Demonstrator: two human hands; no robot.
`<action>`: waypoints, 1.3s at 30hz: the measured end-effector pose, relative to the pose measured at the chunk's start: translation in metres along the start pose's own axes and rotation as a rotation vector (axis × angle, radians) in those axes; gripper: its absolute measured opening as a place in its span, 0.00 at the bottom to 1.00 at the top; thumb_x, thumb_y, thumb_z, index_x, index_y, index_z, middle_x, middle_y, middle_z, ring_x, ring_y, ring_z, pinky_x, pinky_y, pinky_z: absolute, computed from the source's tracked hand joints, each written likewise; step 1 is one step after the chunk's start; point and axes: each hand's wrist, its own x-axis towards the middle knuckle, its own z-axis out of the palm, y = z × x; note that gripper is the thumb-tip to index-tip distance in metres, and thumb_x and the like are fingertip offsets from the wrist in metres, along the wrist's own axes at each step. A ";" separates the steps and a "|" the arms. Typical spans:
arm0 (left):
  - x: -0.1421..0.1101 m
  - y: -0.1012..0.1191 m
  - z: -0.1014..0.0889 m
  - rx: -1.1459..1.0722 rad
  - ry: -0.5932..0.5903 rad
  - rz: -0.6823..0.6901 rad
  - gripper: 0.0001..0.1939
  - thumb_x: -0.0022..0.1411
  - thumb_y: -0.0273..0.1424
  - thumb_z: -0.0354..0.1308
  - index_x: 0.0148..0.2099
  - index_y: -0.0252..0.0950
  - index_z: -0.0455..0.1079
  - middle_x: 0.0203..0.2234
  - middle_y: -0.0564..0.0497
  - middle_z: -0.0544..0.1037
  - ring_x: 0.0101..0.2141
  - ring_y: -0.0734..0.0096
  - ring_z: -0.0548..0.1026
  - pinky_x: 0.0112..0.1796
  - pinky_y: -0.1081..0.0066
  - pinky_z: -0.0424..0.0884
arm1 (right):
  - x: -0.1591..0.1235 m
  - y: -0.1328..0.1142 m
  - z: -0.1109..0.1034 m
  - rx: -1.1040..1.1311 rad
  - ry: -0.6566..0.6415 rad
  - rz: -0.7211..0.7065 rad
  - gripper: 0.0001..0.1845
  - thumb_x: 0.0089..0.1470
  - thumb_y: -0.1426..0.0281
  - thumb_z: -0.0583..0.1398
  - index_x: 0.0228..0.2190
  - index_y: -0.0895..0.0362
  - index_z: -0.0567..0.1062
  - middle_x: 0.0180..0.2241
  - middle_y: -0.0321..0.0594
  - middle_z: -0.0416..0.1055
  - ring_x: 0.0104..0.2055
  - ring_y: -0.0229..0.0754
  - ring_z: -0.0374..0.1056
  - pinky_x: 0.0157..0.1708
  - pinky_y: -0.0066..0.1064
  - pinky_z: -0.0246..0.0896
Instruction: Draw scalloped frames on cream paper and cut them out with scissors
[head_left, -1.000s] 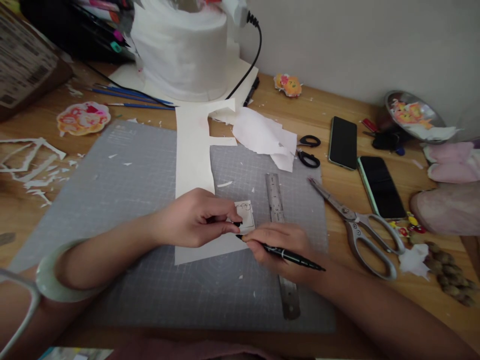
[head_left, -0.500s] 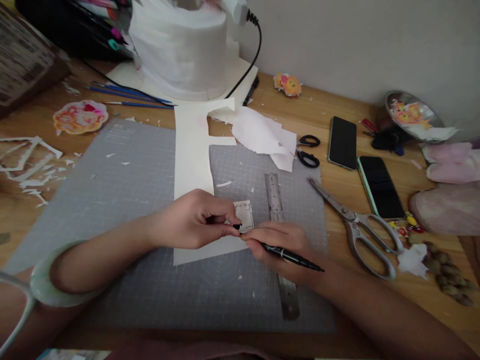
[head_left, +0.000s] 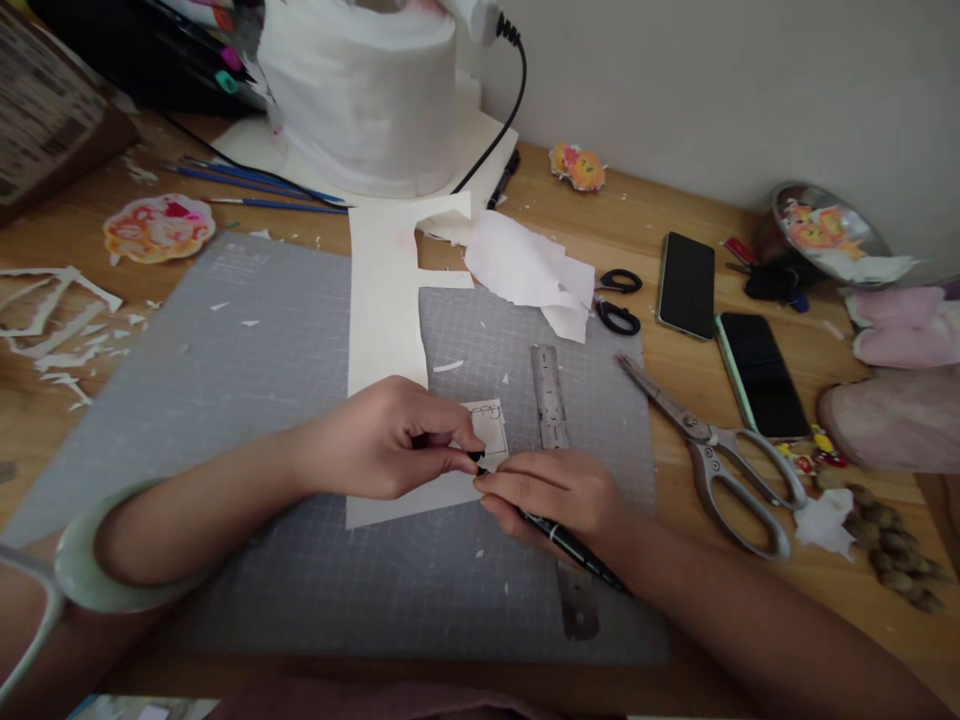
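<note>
My right hand [head_left: 559,500] is closed around a black marker pen [head_left: 574,548], whose back end slants down toward my wrist. Pinched between the thumb and forefinger of my left hand [head_left: 401,440] is a small black pen cap [head_left: 475,455], mostly hidden by the fingers. The pen's front end and the cap are close together; whether they touch I cannot tell. Beneath both hands lies a cut white sheet of paper [head_left: 384,310]. On it, partly covered by my left hand, shows a small square drawing [head_left: 491,430] with black lines.
A grey cutting mat [head_left: 285,590] bears a steel ruler [head_left: 551,400] right of the paper. Large scissors [head_left: 701,435], two phones [head_left: 686,285] and black-handled scissors [head_left: 617,318] are to the right. A white tissue roll [head_left: 360,110] stands behind; paper scraps [head_left: 56,310] lie left.
My right hand has turned slightly, so the marker's back end points lower and its front end shows more beside the cap. My left hand has barely moved.
</note>
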 end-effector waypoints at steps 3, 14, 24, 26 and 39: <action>0.000 0.002 -0.001 -0.083 -0.017 -0.019 0.08 0.61 0.29 0.54 0.32 0.33 0.73 0.22 0.49 0.79 0.22 0.74 0.72 0.23 0.77 0.63 | 0.000 -0.001 0.000 -0.040 -0.011 -0.044 0.06 0.58 0.71 0.59 0.35 0.60 0.76 0.30 0.39 0.77 0.28 0.35 0.73 0.28 0.25 0.67; 0.002 0.005 -0.003 -0.077 -0.025 -0.004 0.07 0.60 0.26 0.54 0.32 0.33 0.73 0.20 0.51 0.77 0.21 0.76 0.71 0.23 0.79 0.61 | -0.003 -0.005 0.003 -0.108 -0.044 -0.042 0.09 0.59 0.72 0.57 0.32 0.61 0.76 0.29 0.40 0.76 0.26 0.37 0.71 0.26 0.28 0.65; 0.002 0.003 -0.002 -0.102 -0.035 -0.021 0.07 0.60 0.25 0.55 0.33 0.32 0.74 0.21 0.52 0.76 0.21 0.77 0.70 0.23 0.79 0.60 | -0.001 -0.003 0.002 -0.084 0.005 0.000 0.09 0.59 0.73 0.55 0.33 0.60 0.75 0.28 0.39 0.76 0.26 0.35 0.72 0.27 0.25 0.67; 0.002 0.003 -0.002 -0.112 -0.040 -0.030 0.07 0.60 0.26 0.54 0.33 0.33 0.74 0.20 0.52 0.76 0.20 0.77 0.69 0.23 0.79 0.60 | -0.001 -0.002 0.002 -0.078 0.008 0.010 0.08 0.59 0.73 0.55 0.33 0.59 0.75 0.29 0.39 0.77 0.27 0.35 0.72 0.28 0.24 0.68; 0.003 0.003 -0.002 -0.127 -0.056 -0.054 0.07 0.60 0.27 0.54 0.32 0.33 0.74 0.21 0.52 0.76 0.20 0.76 0.69 0.22 0.78 0.59 | 0.000 -0.001 0.000 -0.014 0.008 0.003 0.07 0.58 0.74 0.56 0.33 0.61 0.75 0.29 0.40 0.76 0.28 0.36 0.73 0.29 0.24 0.68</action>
